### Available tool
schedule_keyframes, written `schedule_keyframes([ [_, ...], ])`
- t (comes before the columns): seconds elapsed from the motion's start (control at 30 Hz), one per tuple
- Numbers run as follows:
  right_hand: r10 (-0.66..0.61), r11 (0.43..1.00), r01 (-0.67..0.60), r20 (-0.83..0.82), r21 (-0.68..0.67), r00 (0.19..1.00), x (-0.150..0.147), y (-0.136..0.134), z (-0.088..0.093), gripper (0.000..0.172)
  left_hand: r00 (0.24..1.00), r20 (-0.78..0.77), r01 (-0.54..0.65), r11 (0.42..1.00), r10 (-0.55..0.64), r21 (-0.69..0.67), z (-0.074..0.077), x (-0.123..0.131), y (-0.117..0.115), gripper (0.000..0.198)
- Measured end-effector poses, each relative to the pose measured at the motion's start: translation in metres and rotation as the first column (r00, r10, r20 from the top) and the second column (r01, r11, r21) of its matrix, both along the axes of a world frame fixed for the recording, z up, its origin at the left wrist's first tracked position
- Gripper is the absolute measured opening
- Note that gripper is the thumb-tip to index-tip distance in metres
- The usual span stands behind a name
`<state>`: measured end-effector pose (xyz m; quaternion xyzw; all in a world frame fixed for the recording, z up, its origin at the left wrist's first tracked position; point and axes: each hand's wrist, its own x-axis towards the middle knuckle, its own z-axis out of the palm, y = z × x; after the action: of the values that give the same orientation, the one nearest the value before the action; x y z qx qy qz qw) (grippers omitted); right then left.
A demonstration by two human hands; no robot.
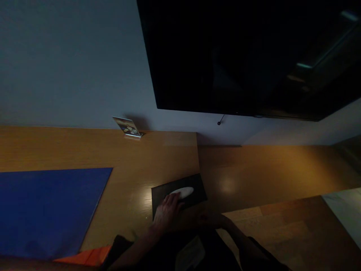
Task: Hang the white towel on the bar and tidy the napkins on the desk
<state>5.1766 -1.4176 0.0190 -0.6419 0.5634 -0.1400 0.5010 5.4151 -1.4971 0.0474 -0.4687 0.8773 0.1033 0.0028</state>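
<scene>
My left hand (167, 211) is over a black rectangular mat (197, 188) lying on the wooden surface. Its fingers are closed at the near-left end of a flat white oval object (186, 192); the rest of the oval lies across the mat. I cannot make out exactly what the oval is. In deep shadow close to my body, my right hand (208, 218) is just beyond the mat's near edge. Its fingers are too dark to read, and nothing shows in it.
A blue sheet (50, 210) covers the left of the wooden tabletop (132, 169), with something orange (93, 256) at its near edge. A small picture stand (129, 128) stands by the wall. A large black screen (225, 56) hangs above. To the right is a lower wooden surface (254, 169).
</scene>
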Motion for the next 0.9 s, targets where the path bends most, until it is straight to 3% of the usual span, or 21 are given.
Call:
schedule_keyframes([
  [0.07, -0.07, 0.998, 0.07, -0.057, 0.002, 0.996, -0.005, -0.006, 0.01, 0.01, 0.999, 0.024, 0.043, 0.999, -0.043, 0.024, 0.012, -0.002, -0.018, 0.038],
  [0.2, -0.263, 0.954, 0.228, -0.182, -0.192, 0.948, 0.012, -0.039, 0.033, 0.017, 0.97, 0.111, 0.211, 0.975, -0.218, 0.071, 0.035, -0.011, -0.044, 0.033],
  [0.4, -0.174, 0.928, 0.015, -0.398, -0.372, 0.901, 0.043, -0.077, 0.033, 0.014, 0.945, 0.062, 0.311, 0.94, -0.322, 0.138, 0.032, -0.006, -0.049, 0.027],
  [0.57, -0.085, 0.885, -0.161, -0.491, -0.437, 0.867, 0.042, -0.088, 0.031, 0.016, 0.982, -0.045, 0.187, 0.968, -0.182, 0.165, 0.027, 0.009, -0.051, 0.025],
  [0.67, -0.022, 0.833, -0.25, -0.48, -0.495, 0.877, 0.036, -0.094, 0.041, 0.012, 0.963, -0.244, 0.158, 0.975, -0.117, 0.155, 0.022, 0.017, -0.05, 0.025],
  [0.77, -0.033, 0.743, -0.231, -0.379, -0.628, 0.925, 0.03, -0.099, 0.052, 0.011, 0.91, -0.414, 0.09, 0.991, -0.039, 0.104, 0.015, 0.02, -0.046, 0.031],
  [0.83, 0.001, 0.649, -0.234, -0.306, -0.724, 0.952, 0.027, -0.099, 0.058, 0.01, 0.923, -0.382, 0.058, 0.997, -0.037, 0.044, 0.015, 0.019, -0.043, 0.043],
  [0.9, 0.041, 0.57, -0.234, -0.258, -0.787, 0.965, 0.026, -0.096, 0.063, 0.014, 0.951, -0.306, 0.067, 0.997, -0.055, 0.029, 0.022, 0.018, -0.041, 0.03],
])
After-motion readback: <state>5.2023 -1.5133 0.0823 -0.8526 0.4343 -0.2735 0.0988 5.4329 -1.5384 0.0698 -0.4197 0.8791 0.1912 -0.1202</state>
